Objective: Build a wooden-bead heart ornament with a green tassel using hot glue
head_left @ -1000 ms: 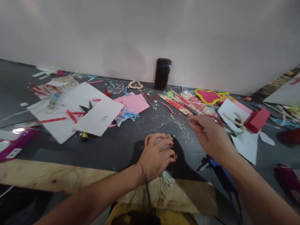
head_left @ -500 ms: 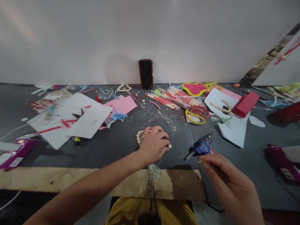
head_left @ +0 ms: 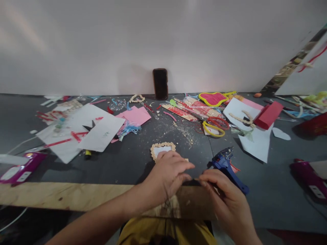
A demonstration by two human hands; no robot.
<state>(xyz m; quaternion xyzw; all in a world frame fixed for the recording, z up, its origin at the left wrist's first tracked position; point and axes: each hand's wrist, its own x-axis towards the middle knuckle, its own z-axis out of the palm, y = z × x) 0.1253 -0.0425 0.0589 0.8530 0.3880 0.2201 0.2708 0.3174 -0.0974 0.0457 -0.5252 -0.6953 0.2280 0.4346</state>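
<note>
My left hand [head_left: 170, 172] reaches over the near edge of a heart-shaped frame [head_left: 154, 149] of small pale wooden pieces with a white middle, hiding its lower part. Its thumb and index finger are spread apart, pointing right. My right hand [head_left: 226, 194] is just to the right, thumb and fingertips pinched together on something tiny. What it pinches is too small to make out. The fingertips of both hands are close but apart. Behind my right hand a blue glue gun [head_left: 224, 165] lies on the dark table.
A phone [head_left: 160, 83] leans on the white wall. Yellow and red scissors [head_left: 214, 129], packed chopsticks [head_left: 182, 112] and a red block [head_left: 268, 115] lie across the back. White paper [head_left: 102, 134] and pink paper [head_left: 136, 116] are at left. Purple tools [head_left: 27, 166] flank both sides.
My right hand has moved left, closer to my left hand. My left hand has drawn nearer and spread its thumb and index finger, exposing more of the heart-shaped frame. The glue gun's handle now shows.
</note>
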